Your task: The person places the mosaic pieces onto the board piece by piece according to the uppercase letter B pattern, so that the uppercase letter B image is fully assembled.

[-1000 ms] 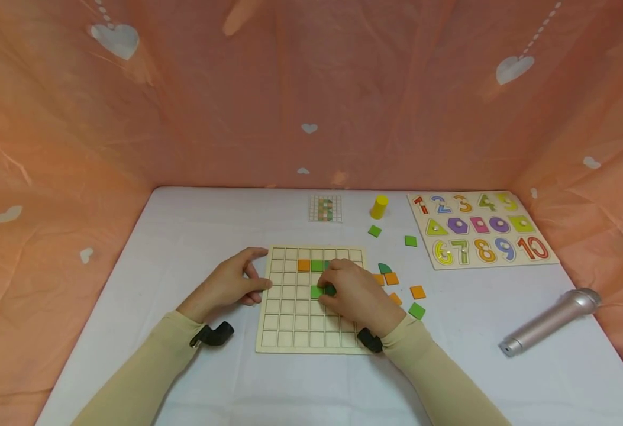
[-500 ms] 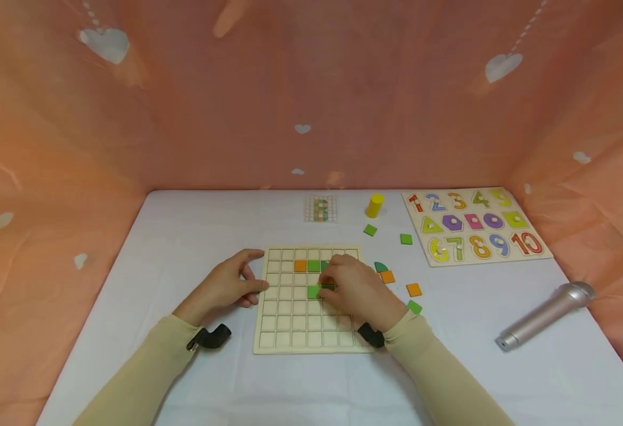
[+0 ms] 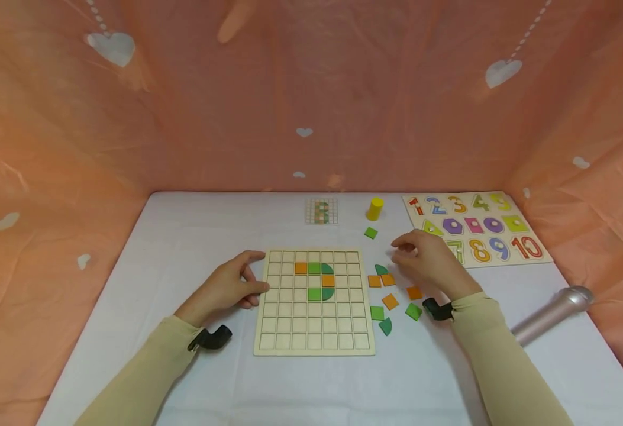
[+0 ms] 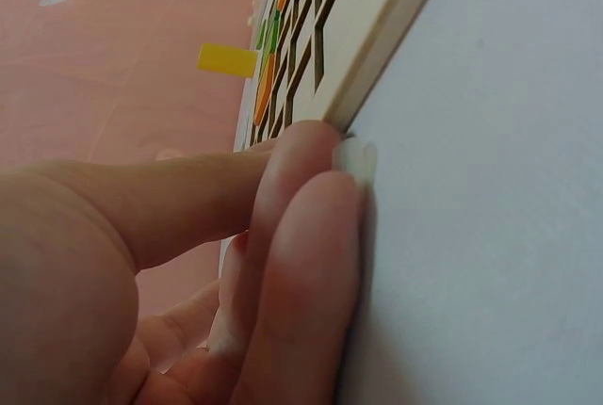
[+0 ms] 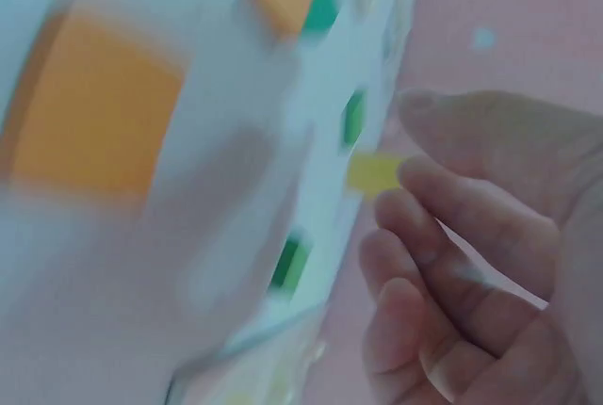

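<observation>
A pale wooden grid board [image 3: 284, 340] lies flat on the table. In its cells sit orange squares [image 3: 301, 268], light green squares [image 3: 314, 294] and two dark green quarter-round tiles [image 3: 328, 293]. My left hand [image 3: 226, 283] rests against the board's left edge, thumb and index fingertips touching it. In the left wrist view the fingertips [image 4: 311, 226] meet the board's side. My right hand [image 3: 429, 260] hovers right of the board with nothing between thumb and fingers. Below and beside it lie loose orange tiles [image 3: 390, 302], green squares [image 3: 377, 313] and quarter-rounds [image 3: 386, 326]. One green square [image 5: 290, 264] shows only in the right wrist view.
A small pattern card [image 3: 321, 211] and a yellow cylinder [image 3: 375, 209] stand at the back, with a green square [image 3: 371, 232] nearby. A number and shape puzzle [image 3: 480, 234] lies at the back right. A microphone [image 3: 553, 313] lies at the right, partly behind my right arm.
My right hand has left the board and moved right, over the loose tiles. An orange square now shows in the board between the two quarter-rounds. My left hand stays at the edge.
</observation>
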Action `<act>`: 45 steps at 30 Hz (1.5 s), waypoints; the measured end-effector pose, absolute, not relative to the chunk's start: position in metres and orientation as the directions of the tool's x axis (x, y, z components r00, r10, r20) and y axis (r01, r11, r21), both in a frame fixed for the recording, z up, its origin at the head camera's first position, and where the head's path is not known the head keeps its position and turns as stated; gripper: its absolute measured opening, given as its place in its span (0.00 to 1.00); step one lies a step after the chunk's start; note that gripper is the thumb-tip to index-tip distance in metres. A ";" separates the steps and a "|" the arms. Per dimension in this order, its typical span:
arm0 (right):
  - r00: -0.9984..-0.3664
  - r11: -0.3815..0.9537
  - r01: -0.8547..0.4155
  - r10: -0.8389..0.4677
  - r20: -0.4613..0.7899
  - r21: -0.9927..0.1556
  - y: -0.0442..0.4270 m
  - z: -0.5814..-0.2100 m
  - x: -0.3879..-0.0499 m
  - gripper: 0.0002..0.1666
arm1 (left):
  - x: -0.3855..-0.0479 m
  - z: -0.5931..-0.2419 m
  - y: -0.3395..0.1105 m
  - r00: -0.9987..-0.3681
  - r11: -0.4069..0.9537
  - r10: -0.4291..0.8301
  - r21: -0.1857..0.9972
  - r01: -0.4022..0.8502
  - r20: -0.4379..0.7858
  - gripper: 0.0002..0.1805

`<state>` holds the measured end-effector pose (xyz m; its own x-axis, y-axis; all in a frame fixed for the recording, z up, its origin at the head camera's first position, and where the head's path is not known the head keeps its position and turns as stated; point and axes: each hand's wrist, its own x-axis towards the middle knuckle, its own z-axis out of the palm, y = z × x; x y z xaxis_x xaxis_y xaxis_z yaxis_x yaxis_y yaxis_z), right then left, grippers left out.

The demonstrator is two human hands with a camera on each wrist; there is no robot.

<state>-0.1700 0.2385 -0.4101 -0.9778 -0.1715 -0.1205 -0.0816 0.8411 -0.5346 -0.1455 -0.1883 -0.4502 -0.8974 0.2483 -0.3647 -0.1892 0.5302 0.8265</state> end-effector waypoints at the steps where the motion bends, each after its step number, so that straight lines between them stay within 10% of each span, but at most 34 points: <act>1: -0.979 0.844 -0.076 -0.165 -0.122 -0.530 0.244 -0.410 -0.173 0.19 | -0.146 -0.450 -0.188 -0.898 0.530 0.248 0.827 -0.188 -0.364 0.44; 29: -0.974 0.885 -0.027 -0.128 -0.186 -0.464 0.266 -0.421 -0.188 0.18 | -0.145 -0.454 -0.186 -0.897 0.526 0.260 0.832 -0.178 -0.357 0.44; 45: -0.949 0.806 -0.231 -0.310 -0.057 -0.545 0.154 -0.420 -0.169 0.15 | -0.146 -0.451 -0.189 -0.897 0.526 0.241 0.826 -0.201 -0.371 0.44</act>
